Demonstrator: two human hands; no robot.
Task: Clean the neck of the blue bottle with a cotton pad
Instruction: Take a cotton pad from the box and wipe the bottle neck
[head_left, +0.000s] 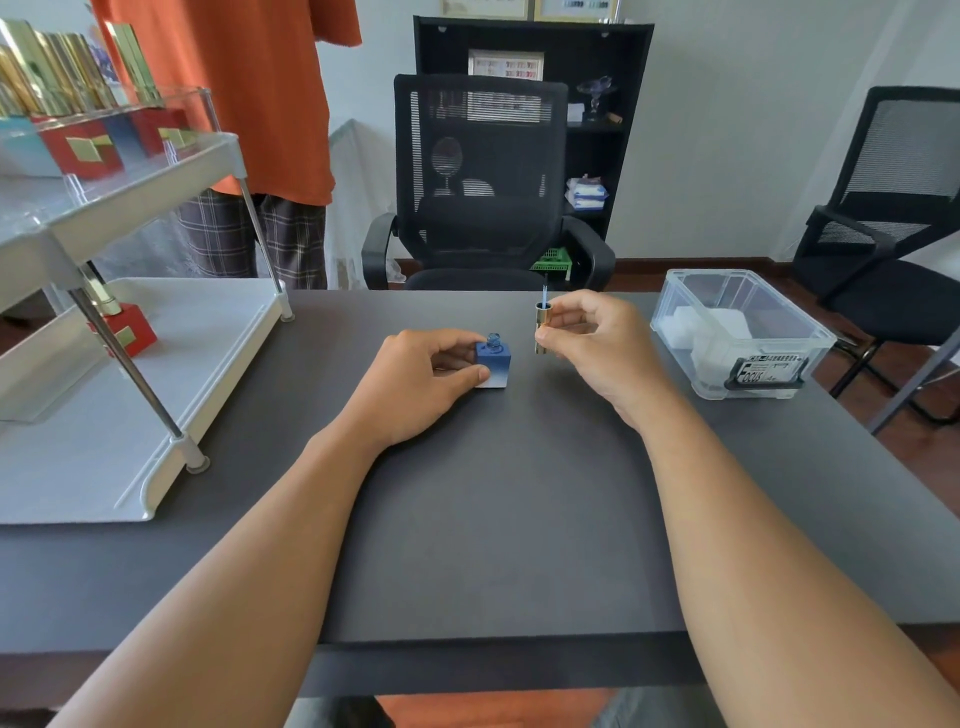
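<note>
On the dark desk (493, 519), our left hand (415, 379) pinches the uncapped blue bottle (493, 364) at center. At its 3 o'clock, just beside it, our right hand (597, 343) holds the gold cap (542, 327), brush upward. At 2 o'clock, farther off, a clear bin (779, 364) holds cotton pads (717, 332).

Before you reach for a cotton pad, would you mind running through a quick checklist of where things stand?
1. Blue bottle upright on the table: ok.
2. Left hand steadying the bottle: ok, thumb and fingers on its sides.
3. Bottle neck uncovered for wiping: ok.
4. Right hand free for a pad: not ok, it holds the gold cap, brush pointing up.
5. Cotton pads on hand: ok, white pads lie in the open clear bin at right.
6. Residue on neck: cannot tell.
</note>
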